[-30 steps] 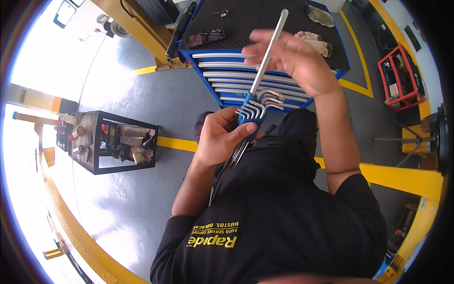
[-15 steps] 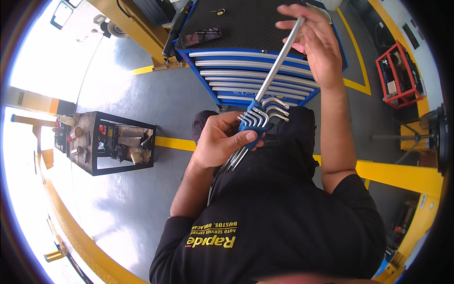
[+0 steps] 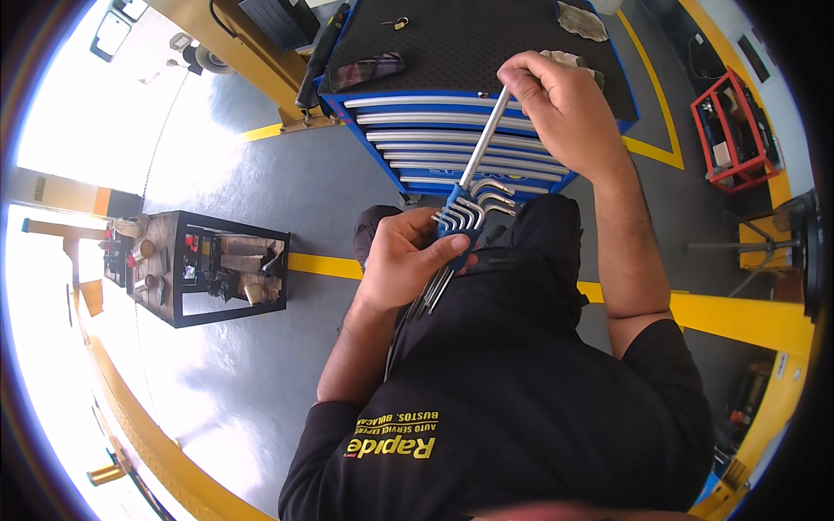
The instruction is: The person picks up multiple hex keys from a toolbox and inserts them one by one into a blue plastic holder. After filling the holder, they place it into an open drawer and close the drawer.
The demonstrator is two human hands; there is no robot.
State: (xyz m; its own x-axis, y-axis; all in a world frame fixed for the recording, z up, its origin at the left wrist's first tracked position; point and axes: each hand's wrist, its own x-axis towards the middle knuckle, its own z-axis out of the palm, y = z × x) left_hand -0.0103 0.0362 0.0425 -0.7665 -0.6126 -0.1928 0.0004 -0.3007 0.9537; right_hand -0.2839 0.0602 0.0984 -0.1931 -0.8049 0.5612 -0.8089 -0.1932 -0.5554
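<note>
In front of my lap, my left hand (image 3: 395, 269) is closed round a blue plastic holder (image 3: 463, 245) filled with silver L-shaped hex keys. Several bent short ends fan out above my thumb, and the thin long shanks (image 3: 434, 293) stick out below my palm. From the holder's top a much longer, thicker hex key (image 3: 488, 143) rises at a slant toward the tool chest. My right hand (image 3: 569, 108) pinches the upper end of this key between thumb and fingers, hiding its tip. The key's lower end still sits at the holder.
Ahead stands a blue tool chest (image 3: 460, 132) with silver drawer edges. On its black mat lie a phone-like dark patterned object (image 3: 367, 71), a small key (image 3: 400, 23) and pale rags (image 3: 582, 22). A black-framed cart (image 3: 233, 314) is at left, a red rack (image 3: 737, 130) at right.
My right hand has gone from spread fingers beside the long key to a pinch on its upper end. The key set has shifted slightly left.
</note>
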